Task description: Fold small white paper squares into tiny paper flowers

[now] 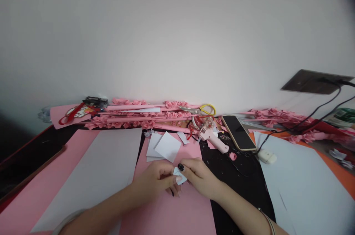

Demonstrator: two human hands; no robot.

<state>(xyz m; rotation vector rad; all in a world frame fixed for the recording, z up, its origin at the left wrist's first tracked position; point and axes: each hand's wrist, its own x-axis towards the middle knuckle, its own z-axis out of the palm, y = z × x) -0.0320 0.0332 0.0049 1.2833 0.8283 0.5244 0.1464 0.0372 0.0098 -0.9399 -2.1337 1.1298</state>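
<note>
partly hidden by thumbs [169, 181], small white paper [181, 175] — folds unclear — is pinched by left hand [154, 180] and right hand [200, 178]; bare pink sheet [172, 218] below them, its edge under the right wrist [218, 191]

A small folded piece of white paper [179, 176] is pinched between the thumbs and fingers of the left hand [156, 181] and the right hand [200, 176]. It is held over a big pink sheet of paper [169, 214], which is spread on the black worktop [235, 187]. Just past the hands, square white sheets [168, 145] are stacked unevenly. On the right, a pale pink glue gun [214, 140] is seen near a black-screened phone [239, 133]. By the wall, yellow-handled metal scissors [200, 110] are seen among long pink paper flower stems [130, 119].
</note>
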